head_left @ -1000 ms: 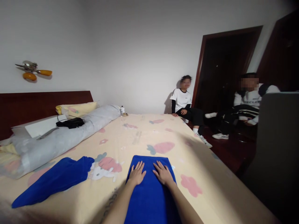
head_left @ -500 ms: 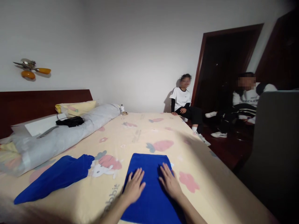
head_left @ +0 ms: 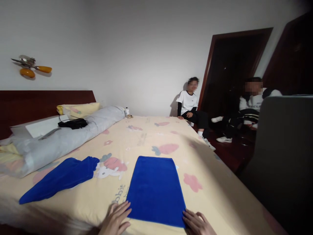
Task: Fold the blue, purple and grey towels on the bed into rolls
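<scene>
A blue cloth [head_left: 156, 192] lies flat on the patterned bedsheet [head_left: 151, 137], its near edge towards me. By its near left corner rests my left hand [head_left: 116, 218], fingers stretched out and tips at the cloth's side edge. My right hand [head_left: 198, 222] is at the near right corner, with its fingers extended and their tips touching the edge there. Neither hand appears to grip the cloth. Further left on the bed lies a second blue cloth [head_left: 61, 179], crumpled into a long bunched shape.
A rolled grey-white quilt [head_left: 73, 147] runs along the headboard [head_left: 49, 101], with a black item [head_left: 73, 123] and a white box [head_left: 45, 125] on it. A small bottle [head_left: 126, 112] stands beyond. Two people sit at the far right, near a dark chair back [head_left: 281, 156].
Both my hands have slid back towards me, from the middle of the cloth to its near corners. The view has shifted slightly, and the cloth's near edge now shows.
</scene>
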{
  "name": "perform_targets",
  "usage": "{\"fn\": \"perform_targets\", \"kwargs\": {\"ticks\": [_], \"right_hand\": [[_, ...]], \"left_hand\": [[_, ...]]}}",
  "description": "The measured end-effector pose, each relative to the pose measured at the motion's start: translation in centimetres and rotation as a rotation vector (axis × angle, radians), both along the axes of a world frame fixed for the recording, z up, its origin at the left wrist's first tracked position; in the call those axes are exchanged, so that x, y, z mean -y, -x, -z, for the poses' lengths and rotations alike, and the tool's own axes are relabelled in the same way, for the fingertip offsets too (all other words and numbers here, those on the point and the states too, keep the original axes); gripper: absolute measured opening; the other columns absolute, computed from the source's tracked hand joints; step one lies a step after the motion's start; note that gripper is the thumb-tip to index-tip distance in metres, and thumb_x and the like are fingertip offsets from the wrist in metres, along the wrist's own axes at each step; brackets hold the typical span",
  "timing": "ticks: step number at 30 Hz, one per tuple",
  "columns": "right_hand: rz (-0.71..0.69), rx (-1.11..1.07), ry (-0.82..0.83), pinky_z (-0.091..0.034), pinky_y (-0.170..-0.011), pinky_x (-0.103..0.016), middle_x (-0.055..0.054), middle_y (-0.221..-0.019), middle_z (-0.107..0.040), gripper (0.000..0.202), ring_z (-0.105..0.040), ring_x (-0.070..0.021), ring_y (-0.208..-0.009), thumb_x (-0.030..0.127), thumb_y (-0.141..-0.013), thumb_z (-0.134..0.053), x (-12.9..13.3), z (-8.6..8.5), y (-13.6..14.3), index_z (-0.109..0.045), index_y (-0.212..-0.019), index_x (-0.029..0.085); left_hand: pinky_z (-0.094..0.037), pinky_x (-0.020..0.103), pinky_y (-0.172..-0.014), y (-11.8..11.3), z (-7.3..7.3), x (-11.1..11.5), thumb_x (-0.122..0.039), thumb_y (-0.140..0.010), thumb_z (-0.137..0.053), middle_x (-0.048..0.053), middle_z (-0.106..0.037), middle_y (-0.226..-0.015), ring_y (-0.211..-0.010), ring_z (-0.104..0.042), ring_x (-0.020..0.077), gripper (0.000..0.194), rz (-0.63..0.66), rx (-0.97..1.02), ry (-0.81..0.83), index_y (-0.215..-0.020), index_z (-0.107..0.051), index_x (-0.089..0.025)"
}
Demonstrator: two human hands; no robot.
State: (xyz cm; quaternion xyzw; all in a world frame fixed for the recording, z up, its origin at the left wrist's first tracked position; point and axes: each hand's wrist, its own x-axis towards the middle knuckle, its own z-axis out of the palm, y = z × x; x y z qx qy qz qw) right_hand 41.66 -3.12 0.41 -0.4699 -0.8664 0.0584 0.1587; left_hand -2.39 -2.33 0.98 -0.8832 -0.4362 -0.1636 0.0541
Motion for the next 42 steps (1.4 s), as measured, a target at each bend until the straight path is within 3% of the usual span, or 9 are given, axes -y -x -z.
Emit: {"fn": "perform_targets", "kwargs": {"ticks": [4, 8, 15, 24, 29, 33, 35, 38, 42], "right_hand": [[-0.007, 0.048, -0.045, -0.046, -0.100, -0.051, -0.006, -0.137, -0.058, 0.037, -0.054, -0.0298, -0.126, 0.036, -0.096, -0.042, 0.7, -1.6, 1.0, -0.059, -0.128, 0.034], [-0.001, 0.039, -0.111, -0.050, -0.092, -0.046, -0.008, -0.117, -0.070, 0.033, -0.065, -0.0285, -0.103, 0.029, -0.090, -0.050, 1.0, -3.2, 2.4, -0.063, -0.119, 0.027], [0.083, -0.175, -0.082, -0.050, -0.070, -0.034, -0.004, -0.083, -0.066, 0.021, -0.062, -0.0202, -0.078, 0.028, -0.093, -0.044, 1.2, -1.9, 2.7, -0.061, -0.083, 0.025], [0.107, -0.366, 0.047, -0.049, -0.077, -0.037, -0.006, -0.092, -0.063, 0.019, -0.060, -0.0222, -0.086, 0.032, -0.091, -0.041, 1.6, -4.1, 3.2, -0.056, -0.081, 0.025], [0.246, -0.476, 0.104, -0.049, -0.071, -0.034, -0.005, -0.080, -0.064, 0.029, -0.059, -0.0218, -0.077, 0.044, -0.093, -0.038, 0.7, -3.7, 3.6, -0.056, -0.081, 0.025], [0.385, -0.476, 0.090, -0.047, -0.068, -0.032, -0.005, -0.077, -0.064, 0.031, -0.060, -0.0206, -0.073, 0.041, -0.094, -0.035, -0.9, -2.4, 4.0, -0.058, -0.084, 0.023], [0.453, -0.427, 0.062, -0.046, -0.068, -0.032, -0.005, -0.076, -0.064, 0.027, -0.060, -0.0207, -0.072, 0.036, -0.092, -0.036, -1.7, -1.4, 4.0, -0.058, -0.084, 0.022], [0.510, -0.342, -0.081, -0.046, -0.068, -0.034, -0.007, -0.079, -0.065, 0.022, -0.060, -0.0219, -0.073, 0.031, -0.088, -0.040, -2.3, 0.3, 3.6, -0.059, -0.087, 0.020], [0.551, -0.267, -0.399, -0.048, -0.075, -0.039, -0.012, -0.100, -0.068, 0.029, -0.062, -0.0253, -0.086, 0.031, -0.088, -0.045, -2.1, 1.4, 4.3, -0.062, -0.109, 0.022]], "left_hand": [[-0.046, 0.039, -0.099, -1.4, -2.1, 0.7, -0.009, -0.087, -0.049, 0.000, -0.070, -0.118, -0.110, -0.063, 0.0207, 0.048, -0.008, -0.004, 0.020, -0.126, -0.061, -0.035], [-0.046, 0.036, -0.092, -2.9, -3.6, 0.6, 0.004, -0.074, -0.044, 0.000, -0.068, -0.110, -0.102, -0.060, 0.0201, 0.060, -0.106, 0.011, 0.061, -0.117, -0.064, -0.032], [-0.044, 0.031, -0.083, -2.2, -3.2, 0.0, 0.005, -0.075, -0.045, -0.001, -0.066, -0.090, -0.087, -0.058, 0.0179, 0.040, -0.098, 0.062, 0.062, -0.088, -0.066, -0.026], [-0.044, 0.034, -0.089, -2.2, -4.0, 1.2, 0.001, -0.064, -0.045, 0.001, -0.064, -0.101, -0.098, -0.056, 0.0202, 0.040, -0.126, 0.232, 0.238, -0.090, -0.061, -0.025], [-0.046, 0.033, -0.090, -0.8, -2.9, -0.3, -0.008, -0.077, -0.049, 0.002, -0.069, -0.100, -0.099, -0.061, 0.0201, 0.026, -0.131, 0.384, 0.303, -0.090, -0.064, -0.025], [-0.052, 0.028, -0.072, -1.8, -1.3, -2.7, -0.030, -0.093, -0.043, 0.003, -0.070, -0.084, -0.077, -0.066, 0.0185, 0.021, -0.309, 0.492, 0.240, -0.097, -0.063, -0.023], [-0.052, 0.030, -0.071, -2.8, -0.3, -3.8, -0.028, -0.094, -0.040, 0.004, -0.070, -0.081, -0.075, -0.067, 0.0195, 0.024, -0.385, 0.440, 0.145, -0.095, -0.063, -0.021], [-0.051, 0.039, -0.082, -3.9, 1.0, -4.5, -0.023, -0.093, -0.041, 0.008, -0.072, -0.093, -0.090, -0.068, 0.0252, 0.025, -0.504, 0.306, -0.054, -0.097, -0.066, -0.020], [-0.050, 0.043, -0.088, -4.9, 1.5, -3.9, -0.016, -0.092, -0.041, 0.009, -0.070, -0.112, -0.106, -0.063, 0.0280, 0.035, -0.620, 0.219, -0.225, -0.119, -0.063, -0.023]]}}
